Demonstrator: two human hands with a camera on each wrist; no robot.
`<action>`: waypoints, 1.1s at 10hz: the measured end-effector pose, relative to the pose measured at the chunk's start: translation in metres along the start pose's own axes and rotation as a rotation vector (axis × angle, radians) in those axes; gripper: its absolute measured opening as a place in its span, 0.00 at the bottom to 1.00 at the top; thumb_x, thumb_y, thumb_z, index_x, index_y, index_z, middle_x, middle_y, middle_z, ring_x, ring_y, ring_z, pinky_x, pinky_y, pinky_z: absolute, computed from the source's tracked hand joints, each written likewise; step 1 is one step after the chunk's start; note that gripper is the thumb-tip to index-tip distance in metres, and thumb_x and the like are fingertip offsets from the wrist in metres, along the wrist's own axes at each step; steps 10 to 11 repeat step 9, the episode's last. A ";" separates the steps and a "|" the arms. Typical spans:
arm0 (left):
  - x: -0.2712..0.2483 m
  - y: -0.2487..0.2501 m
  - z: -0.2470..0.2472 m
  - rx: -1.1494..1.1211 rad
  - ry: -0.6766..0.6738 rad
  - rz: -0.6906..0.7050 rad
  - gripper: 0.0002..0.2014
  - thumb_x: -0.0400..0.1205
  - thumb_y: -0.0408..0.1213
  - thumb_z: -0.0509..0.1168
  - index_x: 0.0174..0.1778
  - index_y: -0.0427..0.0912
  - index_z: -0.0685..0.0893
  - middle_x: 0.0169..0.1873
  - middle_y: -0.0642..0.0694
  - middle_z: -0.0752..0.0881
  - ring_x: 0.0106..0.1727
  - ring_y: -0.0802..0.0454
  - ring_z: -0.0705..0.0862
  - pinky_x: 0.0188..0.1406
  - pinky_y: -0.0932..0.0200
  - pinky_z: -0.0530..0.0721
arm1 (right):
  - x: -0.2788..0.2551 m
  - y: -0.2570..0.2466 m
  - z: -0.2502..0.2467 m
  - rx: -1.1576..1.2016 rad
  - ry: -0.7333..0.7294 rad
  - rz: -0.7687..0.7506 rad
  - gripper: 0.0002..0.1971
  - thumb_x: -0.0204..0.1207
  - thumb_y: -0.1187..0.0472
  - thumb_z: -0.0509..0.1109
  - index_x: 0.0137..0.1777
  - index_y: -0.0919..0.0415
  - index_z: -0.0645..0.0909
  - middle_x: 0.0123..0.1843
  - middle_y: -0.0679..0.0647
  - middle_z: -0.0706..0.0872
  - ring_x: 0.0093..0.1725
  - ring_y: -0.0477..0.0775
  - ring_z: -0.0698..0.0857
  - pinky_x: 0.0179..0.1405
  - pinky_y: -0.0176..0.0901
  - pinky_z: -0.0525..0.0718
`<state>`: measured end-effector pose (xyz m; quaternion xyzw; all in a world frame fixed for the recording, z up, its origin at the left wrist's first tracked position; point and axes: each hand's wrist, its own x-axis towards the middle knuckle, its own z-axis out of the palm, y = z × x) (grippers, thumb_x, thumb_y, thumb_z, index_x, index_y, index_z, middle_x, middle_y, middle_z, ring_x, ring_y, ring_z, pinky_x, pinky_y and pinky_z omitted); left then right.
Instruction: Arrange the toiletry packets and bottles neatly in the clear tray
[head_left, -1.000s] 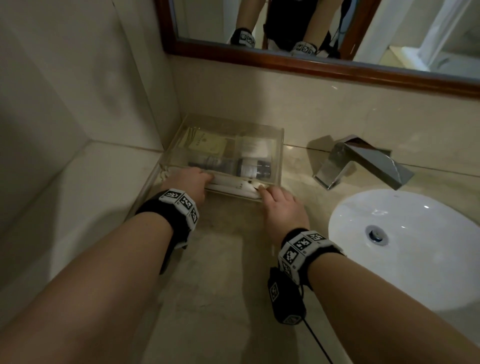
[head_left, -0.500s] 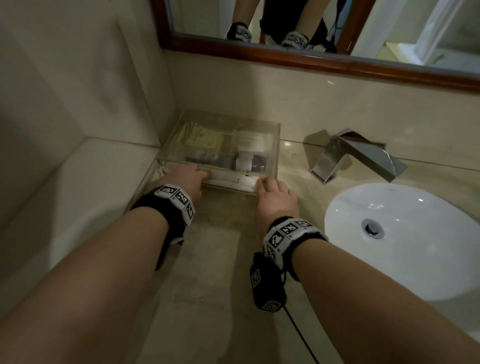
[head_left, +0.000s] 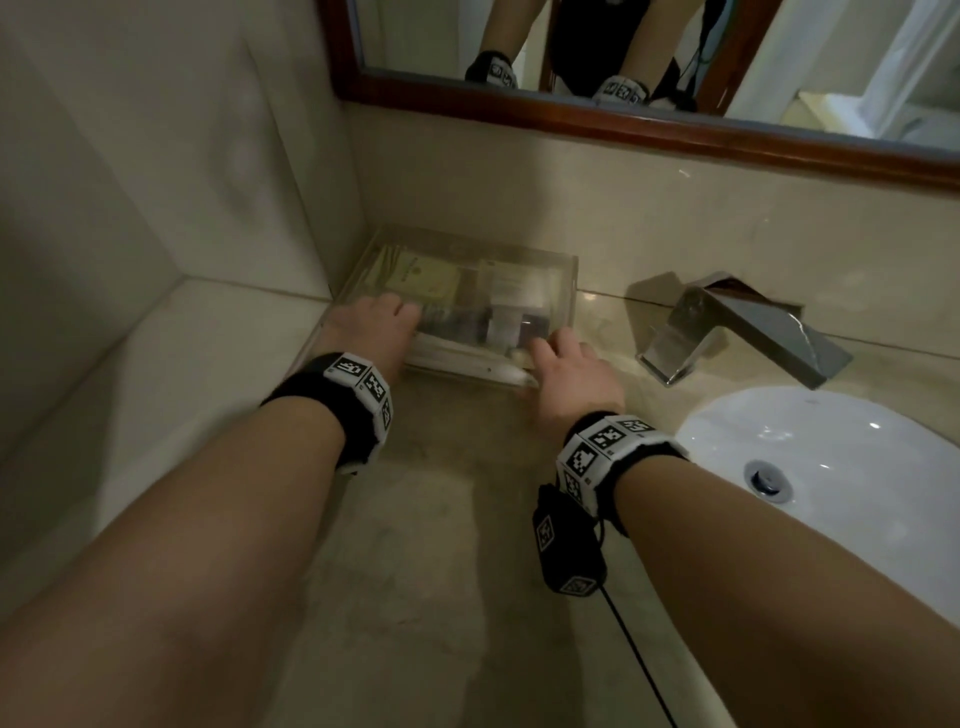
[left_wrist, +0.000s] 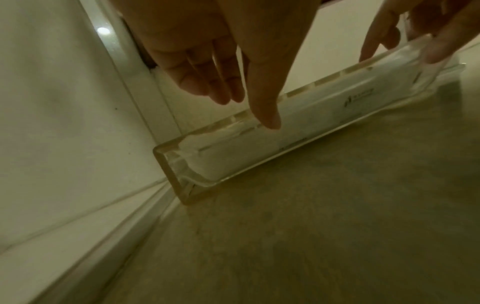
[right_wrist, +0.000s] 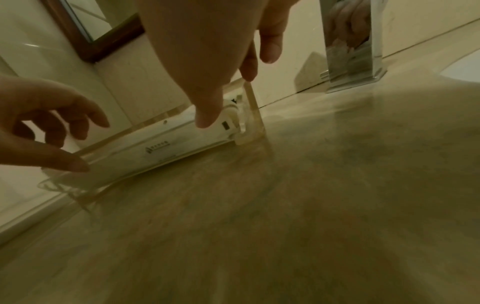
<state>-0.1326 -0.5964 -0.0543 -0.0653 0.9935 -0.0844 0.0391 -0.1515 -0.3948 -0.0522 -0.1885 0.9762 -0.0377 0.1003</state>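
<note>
The clear tray (head_left: 570, 270) sits in the counter's back left corner. It holds beige packets (head_left: 423, 275), a white packet (head_left: 511, 283) and dark bottles (head_left: 467, 325). A long white packet (head_left: 457, 361) lies along its front wall. My left hand (head_left: 374, 325) reaches over the left front rim. In the left wrist view this hand (left_wrist: 244, 107) has straight fingers, and its thumb touches the front wall over the white packet (left_wrist: 298, 131). My right hand (head_left: 566, 358) is at the right front corner. Its thumb rests on the front wall and its fingers reach the corner rim (right_wrist: 228, 98).
A chrome faucet (head_left: 743, 332) stands right of the tray, with the white sink (head_left: 831, 467) in front of it. Tiled walls close in the tray on the left and behind. A wood-framed mirror (head_left: 623, 124) hangs above. Beige counter (head_left: 441, 545) stretches toward me.
Both hands have slid forward from the counter in front of the tray onto its front rim. The left fingers now reach over it. The tray itself stays about where it was.
</note>
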 end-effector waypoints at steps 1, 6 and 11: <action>0.008 0.002 -0.002 0.042 -0.023 0.005 0.15 0.82 0.33 0.59 0.65 0.43 0.74 0.61 0.39 0.79 0.62 0.38 0.80 0.54 0.49 0.80 | 0.008 0.000 -0.007 0.011 -0.036 0.031 0.23 0.76 0.68 0.61 0.70 0.57 0.64 0.70 0.60 0.67 0.68 0.63 0.72 0.63 0.54 0.76; 0.018 0.010 -0.009 0.015 -0.123 -0.037 0.19 0.82 0.36 0.60 0.70 0.43 0.72 0.65 0.39 0.77 0.66 0.37 0.76 0.63 0.43 0.79 | 0.024 0.003 -0.009 0.071 -0.105 0.079 0.28 0.76 0.67 0.65 0.74 0.53 0.61 0.72 0.59 0.70 0.70 0.63 0.73 0.62 0.56 0.78; 0.007 0.028 -0.042 -0.268 -0.173 -0.124 0.23 0.80 0.51 0.63 0.69 0.43 0.75 0.67 0.40 0.79 0.67 0.39 0.79 0.66 0.45 0.79 | 0.001 0.017 -0.036 0.207 -0.093 0.071 0.26 0.79 0.47 0.63 0.74 0.52 0.64 0.69 0.57 0.73 0.66 0.61 0.77 0.61 0.53 0.78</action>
